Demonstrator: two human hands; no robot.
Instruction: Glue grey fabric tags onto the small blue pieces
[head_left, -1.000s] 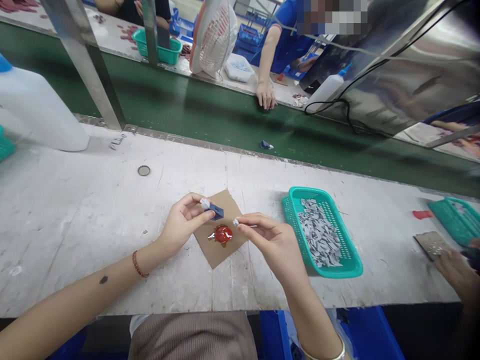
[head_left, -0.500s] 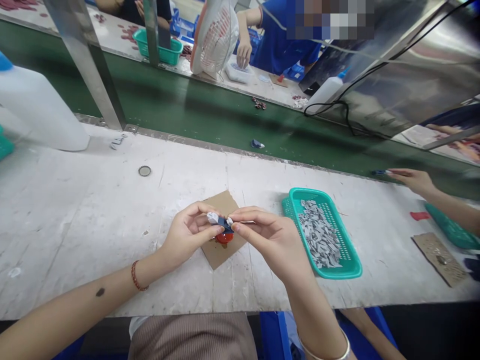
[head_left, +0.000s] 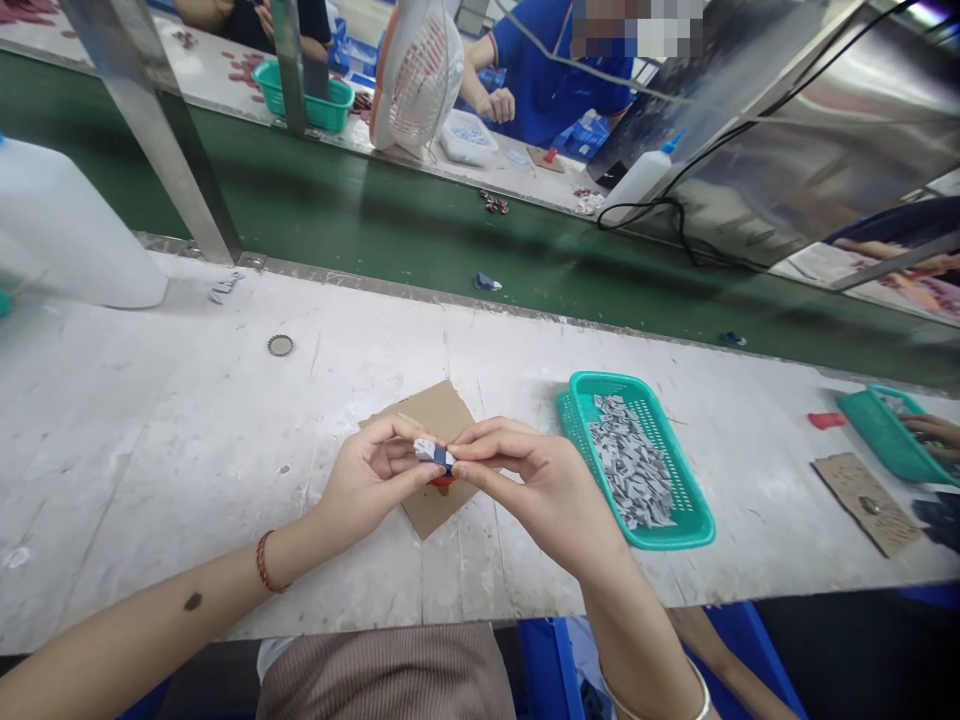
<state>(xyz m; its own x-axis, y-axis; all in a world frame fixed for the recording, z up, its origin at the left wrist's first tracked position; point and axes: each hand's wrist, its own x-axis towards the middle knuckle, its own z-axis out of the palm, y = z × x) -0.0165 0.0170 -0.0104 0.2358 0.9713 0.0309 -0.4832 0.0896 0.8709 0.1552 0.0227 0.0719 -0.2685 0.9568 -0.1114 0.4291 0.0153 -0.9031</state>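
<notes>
Between both hands, above the cardboard, is a small navy-and-white piece [head_left: 427,450], whitish at its ends and dark blue in the middle. My left hand [head_left: 364,478] pinches its left part with thumb and fingers. The thumb and fingertips of my right hand [head_left: 536,480] close on its right end, partly covering it. Below lies a square of brown cardboard [head_left: 433,518]; a red thing [head_left: 443,482] on it is mostly hidden by the piece and my fingers. To the right of my right hand, a green basket [head_left: 697,535] holds many small grey pieces [head_left: 634,470].
A metal bottle cap [head_left: 280,345] and a white bottle [head_left: 75,230] are at left. Small pieces, one navy-and-white [head_left: 487,282], lie on the green belt [head_left: 360,225]. A co-worker's hand [head_left: 934,435] is at another green basket [head_left: 881,440]. A metal post [head_left: 154,140] stands at the table's back edge.
My fingers have shifted slightly on the piece, and the red thing beneath is more covered. At right, the co-worker's hand has left a dark piece on the belt and moved back to the basket.
</notes>
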